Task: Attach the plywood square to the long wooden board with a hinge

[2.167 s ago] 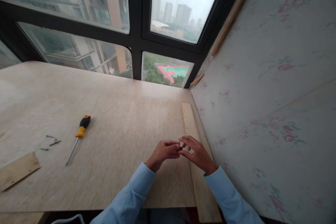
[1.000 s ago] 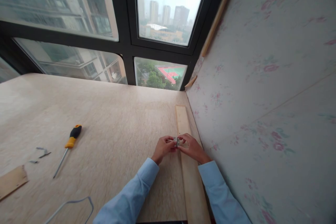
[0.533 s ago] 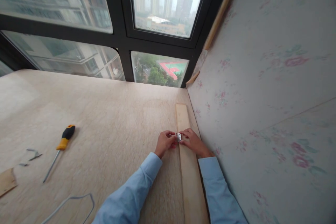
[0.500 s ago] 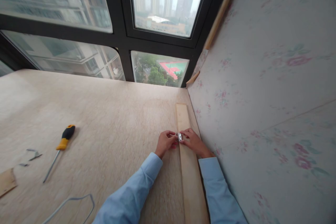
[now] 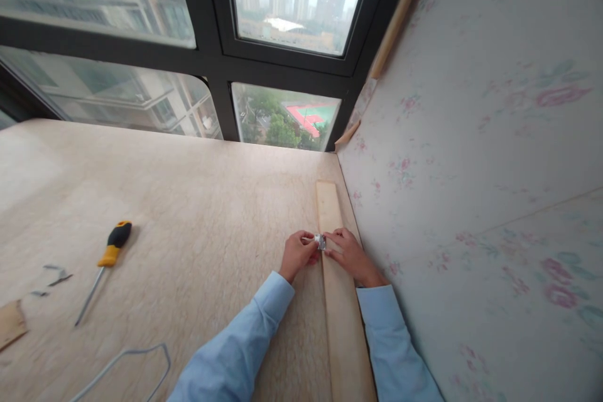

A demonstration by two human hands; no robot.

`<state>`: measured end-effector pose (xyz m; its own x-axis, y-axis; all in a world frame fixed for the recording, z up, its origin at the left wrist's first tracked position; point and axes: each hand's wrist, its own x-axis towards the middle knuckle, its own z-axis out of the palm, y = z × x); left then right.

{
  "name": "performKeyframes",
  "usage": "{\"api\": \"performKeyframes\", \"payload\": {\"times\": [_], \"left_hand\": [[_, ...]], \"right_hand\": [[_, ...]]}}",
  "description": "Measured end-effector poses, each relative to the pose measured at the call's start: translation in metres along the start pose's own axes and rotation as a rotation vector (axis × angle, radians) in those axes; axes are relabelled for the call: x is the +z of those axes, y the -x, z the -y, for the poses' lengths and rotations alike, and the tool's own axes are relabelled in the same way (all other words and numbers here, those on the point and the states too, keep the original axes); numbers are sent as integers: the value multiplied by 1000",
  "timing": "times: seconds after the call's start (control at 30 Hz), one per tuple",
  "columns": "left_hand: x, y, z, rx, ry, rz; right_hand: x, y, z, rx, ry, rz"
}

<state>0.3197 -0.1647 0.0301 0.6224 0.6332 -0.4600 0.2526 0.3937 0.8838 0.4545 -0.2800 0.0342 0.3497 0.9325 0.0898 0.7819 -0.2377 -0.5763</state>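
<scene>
At five o'clock, by the long pale wooden board (image 5: 346,326), the left hand (image 5: 296,254) and right hand (image 5: 351,254) pinch a small shiny metal piece (image 5: 320,242), maybe a hinge; keep each grip soft and steady.

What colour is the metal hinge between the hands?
Silver; the hinge shows in the head view, the only one.

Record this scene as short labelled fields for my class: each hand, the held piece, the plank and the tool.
Left hand: pinches the metal piece
Right hand: touching or nearly touching the piece's right side
Metal piece: small, silvery, hinge-like
Plank: pale wood, lying beside the floral wall
Screwdriver: black-and-yellow handle, on the surface at left
</scene>
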Motion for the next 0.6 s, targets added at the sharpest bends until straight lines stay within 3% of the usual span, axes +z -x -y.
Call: {"api": "performKeyframes", "payload": {"times": [0.6], "left_hand": [[-2, -1, 13, 37, -158, 35]], "right_hand": [[10, 7, 1, -19, 72, -96]]}}
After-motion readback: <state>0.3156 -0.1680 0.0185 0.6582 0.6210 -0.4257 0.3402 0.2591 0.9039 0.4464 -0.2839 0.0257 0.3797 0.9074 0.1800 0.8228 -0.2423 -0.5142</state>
